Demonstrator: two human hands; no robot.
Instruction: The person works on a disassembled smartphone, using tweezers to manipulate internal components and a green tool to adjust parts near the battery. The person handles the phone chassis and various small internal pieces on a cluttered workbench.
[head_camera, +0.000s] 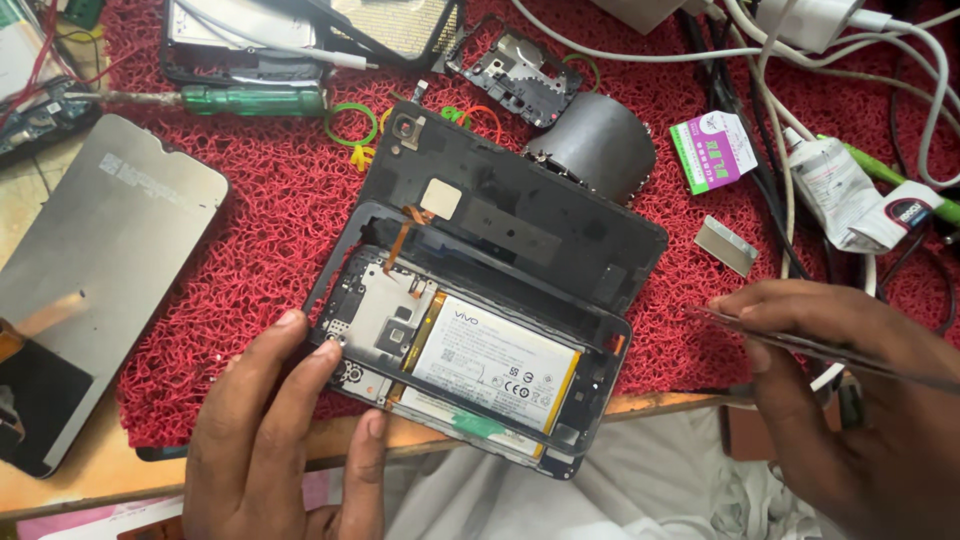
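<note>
The left hand (275, 430) grips the near edge of the opened black smartphone (465, 365), steadying it on the red mesh mat (270, 210), apparently so the right hand (850, 400), just beside it, can work with its pinched thin metal tweezers (800, 345).

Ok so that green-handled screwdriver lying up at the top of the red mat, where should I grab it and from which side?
Probably by the green handle, from above, fingers across its width. The screwdriver lies flat and sideways on the red mat, shaft pointing left, so the thick handle is the easy part to pinch. A dark phone frame sits close behind it, so the near side looks freer.
</note>
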